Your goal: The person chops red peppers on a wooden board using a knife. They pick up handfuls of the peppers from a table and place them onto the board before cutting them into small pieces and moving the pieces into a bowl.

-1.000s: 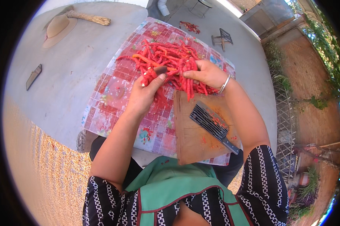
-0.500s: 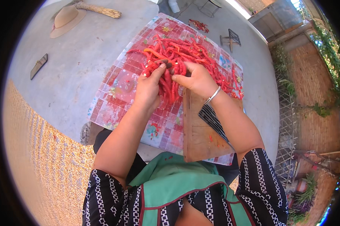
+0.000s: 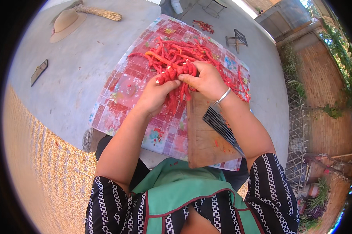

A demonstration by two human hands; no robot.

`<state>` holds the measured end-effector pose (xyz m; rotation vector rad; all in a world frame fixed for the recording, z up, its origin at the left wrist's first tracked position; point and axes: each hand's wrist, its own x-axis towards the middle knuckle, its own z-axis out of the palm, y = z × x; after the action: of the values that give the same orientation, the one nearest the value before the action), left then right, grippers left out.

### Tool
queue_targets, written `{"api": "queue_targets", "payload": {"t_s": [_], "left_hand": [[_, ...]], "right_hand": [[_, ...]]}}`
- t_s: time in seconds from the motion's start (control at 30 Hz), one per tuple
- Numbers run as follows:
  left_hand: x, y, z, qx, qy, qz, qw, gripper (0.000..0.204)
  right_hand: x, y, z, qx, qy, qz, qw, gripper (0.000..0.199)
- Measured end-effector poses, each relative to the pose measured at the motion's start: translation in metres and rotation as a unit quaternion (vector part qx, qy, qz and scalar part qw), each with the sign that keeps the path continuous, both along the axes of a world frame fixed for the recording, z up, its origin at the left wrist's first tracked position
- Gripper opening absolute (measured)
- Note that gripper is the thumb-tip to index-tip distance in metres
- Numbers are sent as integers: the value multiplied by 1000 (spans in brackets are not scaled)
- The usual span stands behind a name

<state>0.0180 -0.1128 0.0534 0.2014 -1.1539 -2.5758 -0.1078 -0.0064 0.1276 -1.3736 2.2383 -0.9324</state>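
The red chillies look smooth and slightly glossy, and they lie on a shiny patchwork plastic sheet that glints in the sun. Near it, the bare wooden board is matt and stained orange, with a dull dark metal blade across it, and a bright polished metal bangle rings the right wrist. The grey concrete floor looks rough and matt, and at far left lie a woven straw hat and a dry fibre broom.
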Motion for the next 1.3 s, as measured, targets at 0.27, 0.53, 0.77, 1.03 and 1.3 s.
{"api": "queue_targets", "payload": {"t_s": [0.27, 0.53, 0.77, 1.03, 1.3], "left_hand": [[-15, 2, -3, -162, -25, 62, 984, 34], [-8, -14, 7, -63, -90, 121, 987, 18], [-14, -7, 2, -91, -136, 121, 979, 16], [-17, -6, 2, -66, -138, 154, 976, 16], [-16, -4, 1, -72, -87, 128, 985, 18]], "right_hand": [[0, 8, -8, -1, -218, 154, 964, 43], [-253, 128, -49, 124, 169, -343, 916, 34], [-291, 169, -122, 296, 190, -341, 872, 36], [-215, 155, -95, 226, 266, -134, 927, 25], [-195, 152, -38, 131, 20, -219, 967, 29]]}}
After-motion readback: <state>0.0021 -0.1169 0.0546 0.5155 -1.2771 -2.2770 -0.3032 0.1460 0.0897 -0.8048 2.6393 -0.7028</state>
